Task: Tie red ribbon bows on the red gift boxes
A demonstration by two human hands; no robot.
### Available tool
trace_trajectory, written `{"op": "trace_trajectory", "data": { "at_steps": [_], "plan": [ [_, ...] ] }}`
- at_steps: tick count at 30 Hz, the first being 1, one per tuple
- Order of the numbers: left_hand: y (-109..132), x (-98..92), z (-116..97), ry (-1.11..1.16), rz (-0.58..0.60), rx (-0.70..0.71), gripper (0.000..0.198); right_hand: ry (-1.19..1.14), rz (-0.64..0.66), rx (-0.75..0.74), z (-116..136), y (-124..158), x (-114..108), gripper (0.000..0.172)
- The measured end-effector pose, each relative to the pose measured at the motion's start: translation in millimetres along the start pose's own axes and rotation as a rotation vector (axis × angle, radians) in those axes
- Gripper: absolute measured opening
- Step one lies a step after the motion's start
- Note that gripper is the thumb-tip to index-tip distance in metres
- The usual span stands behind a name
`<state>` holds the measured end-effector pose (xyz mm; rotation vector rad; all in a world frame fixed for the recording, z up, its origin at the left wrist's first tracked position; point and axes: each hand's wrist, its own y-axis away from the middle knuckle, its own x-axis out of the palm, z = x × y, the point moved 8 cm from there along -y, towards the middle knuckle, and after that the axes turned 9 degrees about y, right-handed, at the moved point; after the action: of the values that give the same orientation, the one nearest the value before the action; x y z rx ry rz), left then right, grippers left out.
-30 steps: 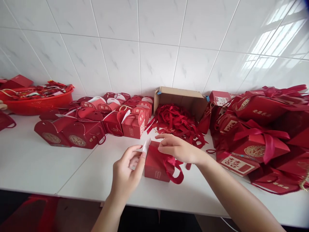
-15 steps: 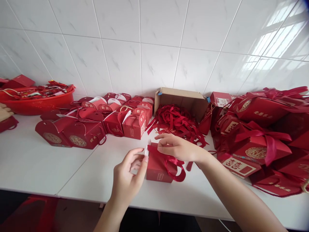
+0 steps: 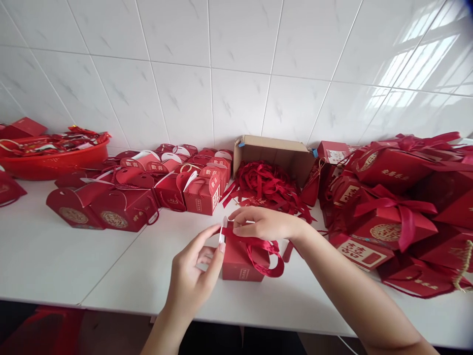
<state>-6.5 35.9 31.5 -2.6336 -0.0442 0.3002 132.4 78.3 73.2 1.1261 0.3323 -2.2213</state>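
Note:
A small red gift box (image 3: pixel 242 264) stands on the white table in front of me. My left hand (image 3: pixel 194 264) pinches the box's left flap (image 3: pixel 223 230), whose white inner side shows, between thumb and forefinger. Over the top of the box, my right hand (image 3: pixel 264 224) has its fingers curled onto a strip of red ribbon near that flap. Part of the strip is hidden under the fingers. From the box's right side a red ribbon loop (image 3: pixel 275 271) hangs down.
Behind, loose red ribbons (image 3: pixel 266 182) spill from a cardboard box (image 3: pixel 275 143). Several gift boxes (image 3: pixel 121 214) stand left of centre. A red basin (image 3: pixel 59 165) of wrapped items is farther left. Ribbon-tied boxes (image 3: pixel 391 231) are piled at right, before a tiled wall.
The view has swung slightly right. Another person's hand at the left edge has gone out of view. Both my hands stay at the flap with only small finger movement.

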Motion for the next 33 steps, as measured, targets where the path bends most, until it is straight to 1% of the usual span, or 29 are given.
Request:
{"op": "trace_trajectory", "data": {
  "at_steps": [3,5,6,8,9,11,12,13,15,16,18,19,20,21,22,23,24,25,27,29,31,33],
  "plan": [
    [1.0,-1.9,2.4,0.045,-0.045,-0.072,0.037,0.035,-0.042,-0.03,3.4,-1.2,-0.8,0.023],
    [2.9,-3.1,6.5,0.076,-0.084,-0.159,0.043,0.052,-0.058,-0.021,2.9,-3.1,-0.5,0.024],
    [3.4,-2.0,8.3,0.078,-0.077,-0.192,0.047,0.057,-0.06,-0.017,2.4,-4.1,-0.1,0.026],
    [2.5,3.9,11.4,0.04,0.012,-0.214,0.053,0.053,-0.088,-0.021,1.7,-4.3,-1.0,0.029],
    [1.3,6.5,14.1,-0.005,0.074,-0.207,0.055,0.044,-0.135,-0.024,1.4,-2.6,-4.0,0.028],
    [-1.8,4.0,24.3,-0.148,0.165,-0.182,0.056,0.013,-0.3,-0.017,-0.1,7.0,-14.7,0.026],
    [-3.9,-3.1,31.8,-0.245,0.175,-0.172,0.057,-0.001,-0.404,-0.005,-1.4,15.8,-21.1,0.027],
    [-6.5,-14.8,40.5,-0.353,0.153,-0.169,0.06,-0.009,-0.505,0.008,-2.4,27.1,-26.7,0.029],
    [-11.0,-45.6,59.2,-0.569,0.076,-0.193,0.066,-0.018,-0.657,0.015,-3.2,53.4,-32.8,0.028],
    [-11.8,-62.1,70.8,-0.657,0.048,-0.249,0.067,-0.028,-0.701,0.017,-4.2,66.5,-33.1,0.026],
    [-11.1,-91.0,90.2,-0.772,0.007,-0.368,0.067,-0.051,-0.745,0.035,-10.3,89.9,-29.8,0.023],
    [-10.1,-102.1,94.9,-0.82,-0.025,-0.401,0.067,-0.057,-0.754,0.061,-16.2,99.5,-26.7,0.022],
    [-9.2,-109.4,95.5,-0.857,-0.064,-0.405,0.067,-0.063,-0.755,0.1,-24.6,107.3,-22.7,0.022],
    [-8.8,-111.7,92.0,-0.871,-0.1,-0.374,0.066,-0.076,-0.746,0.147,-34.8,112.9,-17.6,0.023],
    [-8.5,-108.9,85.7,-0.851,-0.13,-0.322,0.064,-0.104,-0.728,0.193,-46.3,116.1,-11.3,0.026],
    [-8.4,-101.9,78.1,-0.792,-0.147,-0.265,0.06,-0.155,-0.697,0.234,-58.2,116.8,-3.6,0.029],
    [-8.6,-91.1,70.2,-0.696,-0.145,-0.211,0.054,-0.229,-0.655,0.263,-69.4,115.1,5.4,0.033],
    [-9.3,-78.7,64.0,-0.57,-0.134,-0.188,0.049,-0.321,-0.603,0.272,-78.5,111.2,15.2,0.037],
    [-13.2,-49.2,55.1,-0.334,-0.064,-0.194,0.044,-0.496,-0.501,0.235,-87.6,100.4,32.7,0.042],
    [-20.5,-21.1,46.3,-0.137,0.017,-0.186,0.042,-0.586,-0.446,0.179,-88.1,90.8,42.2,0.043],
    [-28.1,0.6,40.9,0.032,0.103,-0.186,0.039,-0.557,-0.432,0.165,-86.9,85.7,44.7,0.04],
    [-32.0,15.2,42.0,0.146,0.199,-0.237,0.035,-0.488,-0.427,0.2,-87.8,85.3,44.1,0.034]
  ]
}}
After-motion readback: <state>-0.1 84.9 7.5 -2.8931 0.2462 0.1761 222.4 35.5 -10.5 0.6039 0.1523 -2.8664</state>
